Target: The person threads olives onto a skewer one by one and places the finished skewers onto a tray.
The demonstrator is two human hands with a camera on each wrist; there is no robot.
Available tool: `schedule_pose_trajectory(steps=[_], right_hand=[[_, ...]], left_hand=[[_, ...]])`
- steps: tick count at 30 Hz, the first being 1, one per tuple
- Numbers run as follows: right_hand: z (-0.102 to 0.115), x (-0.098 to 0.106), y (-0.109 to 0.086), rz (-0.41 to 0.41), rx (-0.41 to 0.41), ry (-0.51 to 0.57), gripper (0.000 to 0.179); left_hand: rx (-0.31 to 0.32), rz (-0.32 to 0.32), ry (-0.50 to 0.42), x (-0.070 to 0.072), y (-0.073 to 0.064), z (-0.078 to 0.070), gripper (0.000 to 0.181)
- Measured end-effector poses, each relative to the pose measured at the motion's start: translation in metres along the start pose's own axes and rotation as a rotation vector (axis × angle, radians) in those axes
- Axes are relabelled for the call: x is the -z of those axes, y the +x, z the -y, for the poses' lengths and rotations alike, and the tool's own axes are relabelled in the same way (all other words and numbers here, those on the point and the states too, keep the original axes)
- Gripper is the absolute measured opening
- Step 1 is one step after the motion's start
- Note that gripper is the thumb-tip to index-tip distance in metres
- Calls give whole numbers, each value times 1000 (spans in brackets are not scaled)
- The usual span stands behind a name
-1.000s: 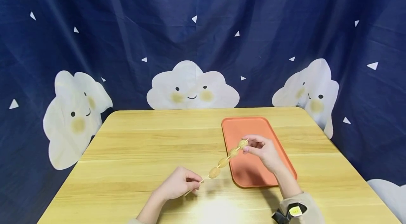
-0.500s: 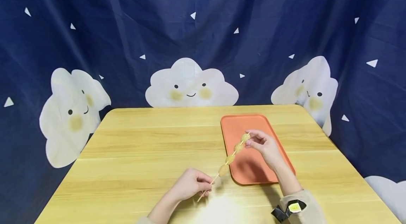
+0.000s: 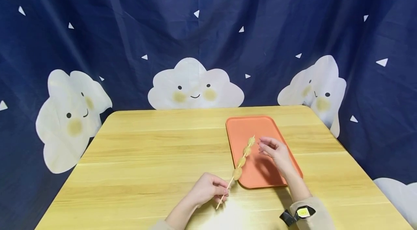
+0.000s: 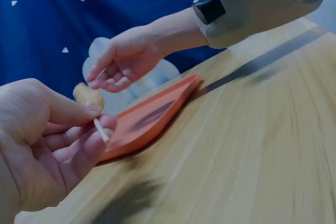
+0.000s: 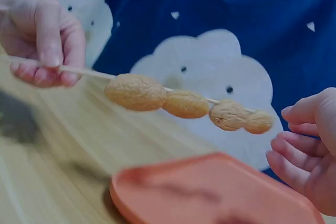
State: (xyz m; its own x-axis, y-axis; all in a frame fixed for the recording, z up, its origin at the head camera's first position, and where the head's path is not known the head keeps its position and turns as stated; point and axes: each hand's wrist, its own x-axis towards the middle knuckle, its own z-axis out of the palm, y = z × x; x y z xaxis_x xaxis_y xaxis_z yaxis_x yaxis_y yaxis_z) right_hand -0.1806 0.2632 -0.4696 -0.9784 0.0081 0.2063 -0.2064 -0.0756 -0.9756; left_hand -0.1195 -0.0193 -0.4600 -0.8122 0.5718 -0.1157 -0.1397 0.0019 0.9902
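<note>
My left hand (image 3: 208,189) pinches the lower part of a thin wooden skewer (image 3: 220,201) between thumb and fingers. Several tan, wrinkled oval food pieces (image 5: 135,92) are threaded along it, their exact kind unclear. The skewer slants up and away to the right, with its far pieces above an orange tray (image 3: 238,128). My right hand (image 3: 277,153) hovers over that tray just right of the skewer's tip, fingers loosely bent and holding nothing. A small gap between the right fingertips and the end piece (image 5: 258,122) shows in the right wrist view.
The tray lies flat on a light wooden table (image 3: 156,143), right of centre. Behind the table hangs a dark blue curtain (image 3: 130,23) with white clouds and triangles. A black device (image 3: 304,212) is strapped to my right wrist.
My left hand has moved right with the skewer, which now stands steeper. My right hand has let go of the end piece and drawn off to the right.
</note>
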Motion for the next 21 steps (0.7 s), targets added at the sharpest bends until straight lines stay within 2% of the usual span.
schedule_pose_trajectory(steps=[2, 3, 8, 12, 16, 21], right_hand=[[-11, 14, -2, -26, -3, -18, 46], [-10, 18, -6, -38, -1, -62, 49], [13, 26, -28, -153, -10, -299, 44], [23, 42, -46, -241, -84, -439, 39], [21, 65, -64, -278, -122, -542, 42], [16, 78, -79, -285, -79, -600, 40]], left_hand=[[4, -15, -23, -4, 6, 3, 15], [5, -24, -36, -6, 9, 4, 15], [-1, -78, -75, -15, 24, 8, 16], [17, -119, -103, -23, 36, 10, 17], [26, -163, -116, -30, 50, 12, 18], [34, -206, -128, -37, 66, 13, 18]])
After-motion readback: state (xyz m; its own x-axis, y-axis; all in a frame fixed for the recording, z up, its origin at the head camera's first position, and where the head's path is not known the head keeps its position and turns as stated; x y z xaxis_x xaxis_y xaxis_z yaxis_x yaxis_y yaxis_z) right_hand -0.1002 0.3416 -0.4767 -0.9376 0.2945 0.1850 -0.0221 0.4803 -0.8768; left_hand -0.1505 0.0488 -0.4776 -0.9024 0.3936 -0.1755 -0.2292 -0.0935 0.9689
